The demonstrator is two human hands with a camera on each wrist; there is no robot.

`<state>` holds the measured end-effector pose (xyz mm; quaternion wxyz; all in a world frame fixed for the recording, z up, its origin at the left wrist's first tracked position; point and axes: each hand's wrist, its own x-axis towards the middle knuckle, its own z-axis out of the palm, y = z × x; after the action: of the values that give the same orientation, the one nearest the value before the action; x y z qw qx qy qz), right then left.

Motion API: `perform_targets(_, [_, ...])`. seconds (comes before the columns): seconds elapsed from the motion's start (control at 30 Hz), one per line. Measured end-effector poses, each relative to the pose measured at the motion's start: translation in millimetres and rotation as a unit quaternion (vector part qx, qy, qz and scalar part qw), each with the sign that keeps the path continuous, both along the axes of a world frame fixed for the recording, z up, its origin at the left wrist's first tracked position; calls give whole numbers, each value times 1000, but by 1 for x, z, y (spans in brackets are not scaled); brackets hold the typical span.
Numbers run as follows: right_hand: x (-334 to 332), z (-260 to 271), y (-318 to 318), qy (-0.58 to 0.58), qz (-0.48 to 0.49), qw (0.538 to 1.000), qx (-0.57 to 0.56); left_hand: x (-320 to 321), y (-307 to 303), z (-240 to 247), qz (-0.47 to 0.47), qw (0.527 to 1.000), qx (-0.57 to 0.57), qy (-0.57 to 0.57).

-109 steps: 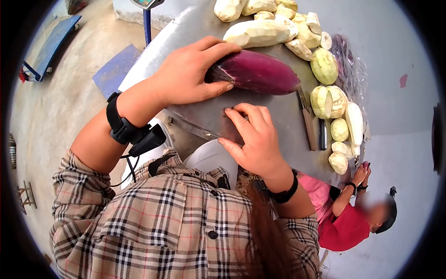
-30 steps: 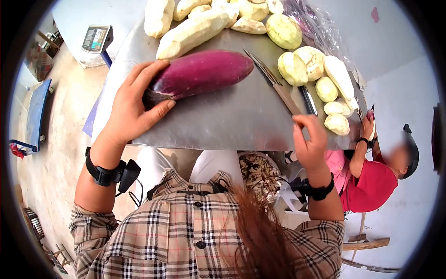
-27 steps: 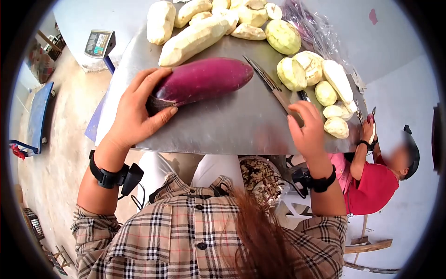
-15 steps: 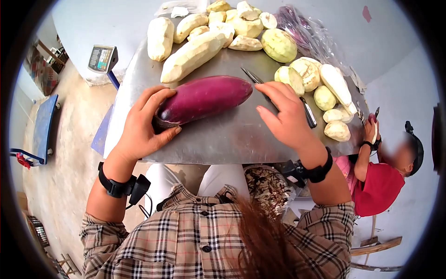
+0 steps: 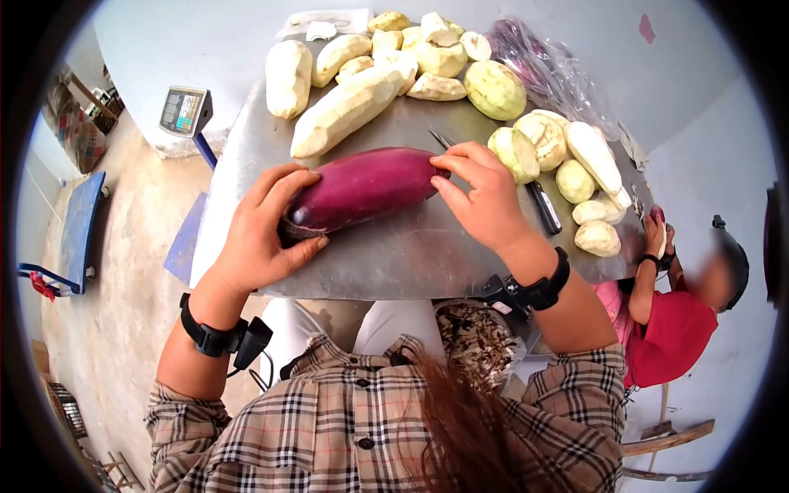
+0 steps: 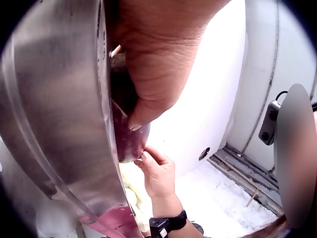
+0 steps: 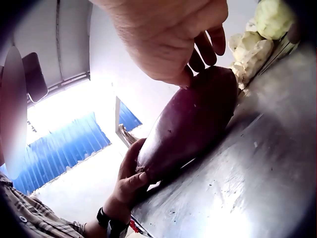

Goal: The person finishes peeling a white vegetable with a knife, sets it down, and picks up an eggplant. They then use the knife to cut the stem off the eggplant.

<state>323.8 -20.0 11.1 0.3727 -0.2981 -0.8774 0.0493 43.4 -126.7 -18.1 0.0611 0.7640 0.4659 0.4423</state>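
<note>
A large purple eggplant (image 5: 366, 187) lies on its side on the metal table (image 5: 370, 263). Its dark stem end is in the grip of my left hand (image 5: 261, 226), thumb on the near side and fingers over the far side. My right hand (image 5: 486, 197) pinches the rounded tip at the other end between thumb and fingers. The right wrist view shows the same eggplant (image 7: 190, 124) between both hands. Behind my right fingers a knife blade (image 5: 441, 140) shows in part; the rest of that knife is hidden.
Several peeled pale eggplants (image 5: 345, 111) lie along the far side, with cut pieces (image 5: 597, 238) at the right. Near them are a black-handled tool (image 5: 544, 207) and a plastic bag (image 5: 559, 78). A tub of peelings (image 5: 477, 341) stands below the edge; a person in red (image 5: 674, 329) sits at the right.
My right hand has moved left from beside the knife handle to the eggplant's tip and touches it now. My left hand keeps its grip on the stem end.
</note>
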Motion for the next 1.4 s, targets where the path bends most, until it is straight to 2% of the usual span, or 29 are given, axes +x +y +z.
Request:
perform_targets(0.33, [1, -5, 3, 40, 11, 998, 36, 0, 0, -1, 4, 1000, 1, -4])
perform_targets(0.47, [29, 4, -23, -1, 5, 1000, 21, -2, 1, -2, 2, 1000, 3, -4])
perform_targets(0.63, [110, 12, -84, -46, -63, 993, -92, -2, 1, -6, -3, 1000, 4, -9])
perform_targets(0.7, [143, 9, -109, -43, -100, 969, -223, -3, 2, -8, -9, 1000, 20, -3])
perform_targets(0.83, [199, -29, -141, -74, -158, 925, -339, 0, -1, -8, -9, 1000, 9, -12])
perform_targets(0.87, [208, -44, -143, -47, -195, 909, -365, -1, -1, -8, -9, 1000, 4, -8])
perform_targets(0.97, [252, -104, -139, -48, -237, 920, -309, -2, -2, -10, -11, 1000, 0, -9])
perform_targets(1.03, [282, -138, -135, -76, -283, 908, -299, -2, -1, -11, -16, 1000, -4, -19])
perform_targets(1.13, [307, -174, -134, -103, -313, 910, -252, -2, -1, -12, -16, 1000, -12, -22])
perform_targets(1.17, [311, -181, -134, -108, -317, 914, -231, -3, -1, -12, -16, 1000, -14, -21])
perform_targets(1.27, [320, -191, -137, -83, -395, 849, -342, -3, 0, -11, -17, 1000, -12, -17])
perform_targets(1.37, [316, -180, -138, -133, -467, 788, -377, -2, 1, -12, -19, 999, -15, -28])
perform_targets(1.4, [322, -186, -140, -96, -449, 814, -355, -2, 1, -12, -22, 999, -15, -28])
